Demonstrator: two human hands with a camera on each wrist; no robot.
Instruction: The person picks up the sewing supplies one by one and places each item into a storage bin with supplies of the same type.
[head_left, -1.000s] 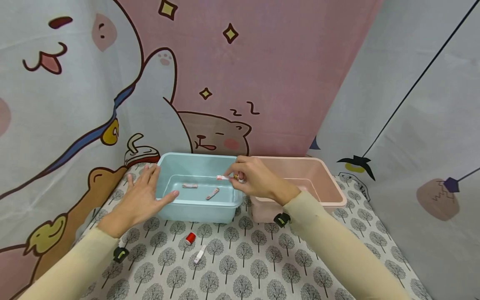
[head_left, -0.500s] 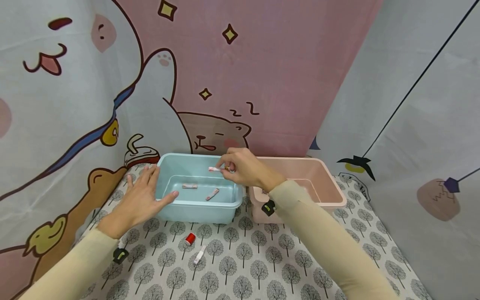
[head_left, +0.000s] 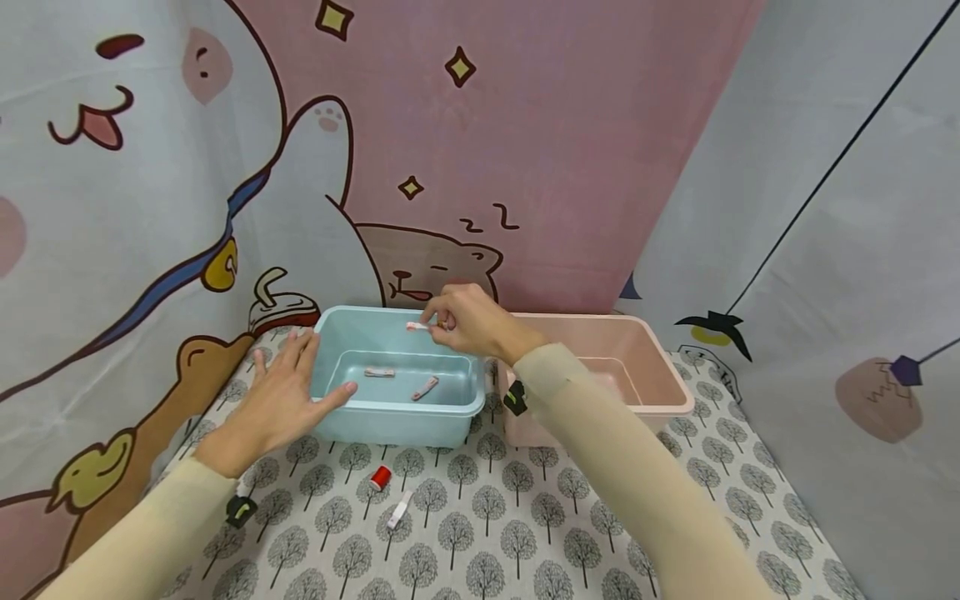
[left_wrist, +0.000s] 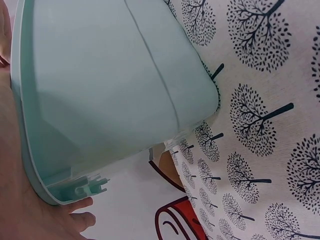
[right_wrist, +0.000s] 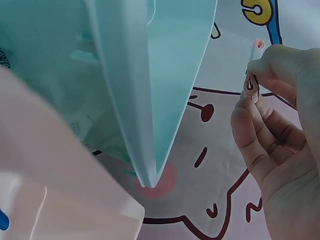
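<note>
Above the back right of the light blue basin [head_left: 399,408], my right hand [head_left: 472,321] pinches a small pink-and-white nail clipper [head_left: 417,326] between thumb and fingers. In the right wrist view, the nail clipper [right_wrist: 251,89] sticks out on both sides of the fingertips. Two similar clippers lie apart on the basin floor, one clipper [head_left: 379,372] at left and the other clipper [head_left: 425,387] at right. My left hand [head_left: 288,398] rests at the basin's left rim, fingers straight and thumb stretched over the front corner.
A pink basin [head_left: 666,375] stands close to the right of the blue one, partly hidden by my right arm. On the tree-print cloth in front lie a red thread spool [head_left: 380,477] and a white clipper-like piece [head_left: 400,509]. A printed curtain [head_left: 570,167] hangs behind.
My right hand has moved left and up with the nail clipper, from the gap between the basins to above the blue basin's back. The left hand has stayed in place.
</note>
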